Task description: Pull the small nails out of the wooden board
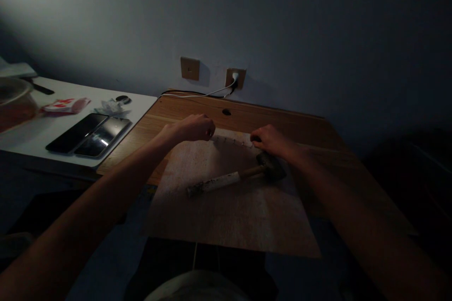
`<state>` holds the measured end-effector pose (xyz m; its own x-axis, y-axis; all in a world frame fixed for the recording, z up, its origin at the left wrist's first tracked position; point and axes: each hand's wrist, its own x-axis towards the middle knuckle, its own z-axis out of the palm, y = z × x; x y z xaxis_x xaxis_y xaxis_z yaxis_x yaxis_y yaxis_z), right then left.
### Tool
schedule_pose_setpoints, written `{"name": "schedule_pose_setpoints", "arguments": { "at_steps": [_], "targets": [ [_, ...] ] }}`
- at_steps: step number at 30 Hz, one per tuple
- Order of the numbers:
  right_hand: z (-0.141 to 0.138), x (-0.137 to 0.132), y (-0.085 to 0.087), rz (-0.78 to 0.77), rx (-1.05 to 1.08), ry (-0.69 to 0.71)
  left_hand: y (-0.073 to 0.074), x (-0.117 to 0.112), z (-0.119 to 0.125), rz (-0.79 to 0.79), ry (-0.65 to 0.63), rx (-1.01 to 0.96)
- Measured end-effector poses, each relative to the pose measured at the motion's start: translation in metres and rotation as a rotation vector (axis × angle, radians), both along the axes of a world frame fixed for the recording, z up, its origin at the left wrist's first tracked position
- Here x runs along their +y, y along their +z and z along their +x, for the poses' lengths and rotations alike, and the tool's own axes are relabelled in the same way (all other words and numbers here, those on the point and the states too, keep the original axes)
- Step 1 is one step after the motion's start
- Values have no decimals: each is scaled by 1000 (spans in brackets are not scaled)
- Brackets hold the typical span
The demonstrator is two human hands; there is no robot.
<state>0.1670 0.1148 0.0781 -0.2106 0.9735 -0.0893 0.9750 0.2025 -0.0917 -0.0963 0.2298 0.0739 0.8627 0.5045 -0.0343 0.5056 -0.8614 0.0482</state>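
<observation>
Readable text: the soft packet (65,106) is showing red-and-white print, but it's coming through too blurry for me to read from here.
Board: a thin sheet (226,225) with woody, blotchy grain is lying on the brown wooden surface (282,117), its near edge sticking out past it.
Little row: small thin pins, nails by the look of them (234,141), are standing in a line near the board's far edge, between my hands.
Left hand: it (199,127) is sitting curled by the left end of the row; can't tell if it's pinching anything.
Right hand: it (269,139) is bending its fingers at the right end, just past the hammer head; can't tell what's in there either.
Hammer: the hammer (226,181) is lying across the board, dark blocky head to the right, handle bare wood up there and scuffed white lower down.
White side table: two flat glossy phones (103,137) are lying side by side, with crumpled clear plastic (113,106) and a round tub (16,108) sitting nearby.
Wall: a white plug (235,76) is sitting in a gold-brown socket.
</observation>
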Motion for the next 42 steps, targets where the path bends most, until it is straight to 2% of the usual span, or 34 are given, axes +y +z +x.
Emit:
{"name": "schedule_pose_setpoints", "arguments": {
  "at_steps": [6, 10, 14, 18, 26, 35, 42],
  "targets": [
    [-6, -1, 13, 17, 48, 0, 1, 1, 3, 1, 27, 41],
    [-11, -2, 10, -8, 69, 5, 0, 0, 5, 16, 45, 35],
    [-15, 1, 6, -15, 60, -7, 6, -1, 6, 27, 84, -31],
    [-18, 5, 3, -21, 44, -15, 8, -2, 6, 10, 32, -62],
    [-24, 8, -4, -33, 39, -17, -7, -5, 8, 1, -80, -98],
    [-23, 10, -7, -34, 59, -21, -16, -2, 10, -26, -104, -141],
    [-23, 12, -10, -29, 44, -9, -15, -5, 11, -57, -130, -168]
  ]
}}
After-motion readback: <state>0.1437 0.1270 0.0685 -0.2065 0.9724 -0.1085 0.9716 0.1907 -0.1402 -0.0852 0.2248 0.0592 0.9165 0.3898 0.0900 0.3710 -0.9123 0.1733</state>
